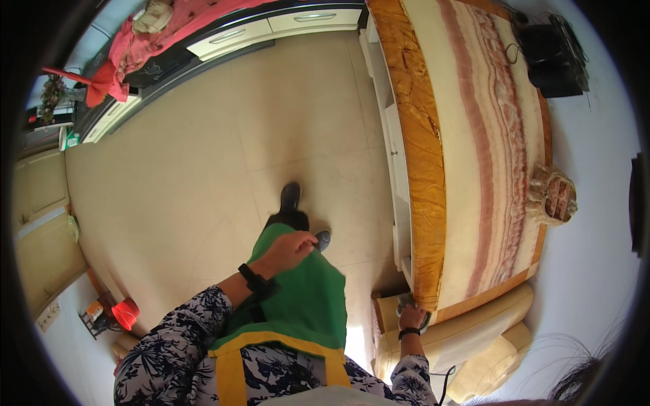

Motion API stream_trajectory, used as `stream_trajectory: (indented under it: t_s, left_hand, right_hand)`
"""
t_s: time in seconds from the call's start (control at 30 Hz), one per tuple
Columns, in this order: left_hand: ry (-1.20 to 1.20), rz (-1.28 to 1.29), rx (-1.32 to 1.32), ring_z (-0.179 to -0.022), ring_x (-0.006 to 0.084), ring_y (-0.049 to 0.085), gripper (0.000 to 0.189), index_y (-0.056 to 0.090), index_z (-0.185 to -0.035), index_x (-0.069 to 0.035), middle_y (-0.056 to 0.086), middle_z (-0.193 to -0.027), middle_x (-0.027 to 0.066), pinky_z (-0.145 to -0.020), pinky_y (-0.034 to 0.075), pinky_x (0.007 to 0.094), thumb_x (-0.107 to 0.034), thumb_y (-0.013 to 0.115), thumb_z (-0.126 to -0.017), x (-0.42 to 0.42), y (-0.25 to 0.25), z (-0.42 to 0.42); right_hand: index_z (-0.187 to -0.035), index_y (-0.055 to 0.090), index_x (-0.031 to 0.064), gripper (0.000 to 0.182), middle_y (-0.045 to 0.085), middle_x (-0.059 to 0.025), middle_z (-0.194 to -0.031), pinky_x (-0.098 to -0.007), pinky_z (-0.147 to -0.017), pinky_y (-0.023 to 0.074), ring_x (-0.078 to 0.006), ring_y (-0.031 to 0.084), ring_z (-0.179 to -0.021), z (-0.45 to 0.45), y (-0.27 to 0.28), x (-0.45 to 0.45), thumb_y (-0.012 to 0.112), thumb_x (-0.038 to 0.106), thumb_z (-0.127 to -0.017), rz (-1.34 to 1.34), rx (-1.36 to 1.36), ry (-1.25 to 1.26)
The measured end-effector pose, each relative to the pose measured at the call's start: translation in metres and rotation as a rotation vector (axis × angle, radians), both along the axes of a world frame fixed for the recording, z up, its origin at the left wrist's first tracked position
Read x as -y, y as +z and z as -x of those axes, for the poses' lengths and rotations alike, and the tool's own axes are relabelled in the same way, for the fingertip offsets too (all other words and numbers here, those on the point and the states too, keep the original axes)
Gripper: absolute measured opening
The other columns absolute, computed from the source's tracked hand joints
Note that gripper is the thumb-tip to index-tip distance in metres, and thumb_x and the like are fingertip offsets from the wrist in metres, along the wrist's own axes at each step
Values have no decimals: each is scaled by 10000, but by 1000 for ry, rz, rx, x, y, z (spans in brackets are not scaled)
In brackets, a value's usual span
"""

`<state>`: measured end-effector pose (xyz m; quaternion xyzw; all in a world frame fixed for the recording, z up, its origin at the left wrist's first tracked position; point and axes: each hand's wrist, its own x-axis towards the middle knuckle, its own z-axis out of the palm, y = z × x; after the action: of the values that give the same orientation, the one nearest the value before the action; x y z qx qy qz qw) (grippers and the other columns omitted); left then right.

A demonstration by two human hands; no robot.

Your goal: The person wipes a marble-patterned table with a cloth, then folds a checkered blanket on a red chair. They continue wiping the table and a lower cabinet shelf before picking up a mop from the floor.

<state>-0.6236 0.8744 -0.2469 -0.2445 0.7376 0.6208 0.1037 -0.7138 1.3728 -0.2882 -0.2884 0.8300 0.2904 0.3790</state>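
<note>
My right hand (412, 317) is at the near corner of a long, low cabinet with a marble-patterned top (459, 152). It holds a grey cloth (406, 300) against the orange-brown edge there, and parts of the cloth show on both sides of the fingers. My left hand (285, 252) hangs in front of the green apron (310, 294), with its fingers curled; whether they touch the apron is hard to see. Nothing shows in that hand. A black band is on each wrist.
A woven basket (557, 199) and a black device with cables (553, 56) rest along the top's wall side. A beige sofa (457, 335) adjoins the near end. Across the tiled floor (167, 167) are white drawers (315, 19) under a red cloth (167, 30). A red bucket (125, 313) is at left.
</note>
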Motion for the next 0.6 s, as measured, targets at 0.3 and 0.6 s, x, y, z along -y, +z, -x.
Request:
stream_trajectory:
  t_s: [0.3,0.6]
  left_hand:
    - [-536,-162,-12,-1375,382,303,938,284,-1496,-206,235,-1518,221,-1097,314,474,-432,788,-738,-29,-9,10]
    - [-310,-727,341,-1067,137,586,599,464,-1294,-26,631,-1139,72,-934,477,310,-71,770,-782,-33,-52,-18]
  right_hand:
    - [-1101,651,34,273,658,-42,-1036,-281,-862,464,-140,567,-986,-26,39,168,605,244,-931,1028,330,-1686]
    - [-1468,344,103,684,478,-90,-1352,-402,-953,474,-242,468,-1253,-70,8,242,662,304,-897,1237,286,-1298]
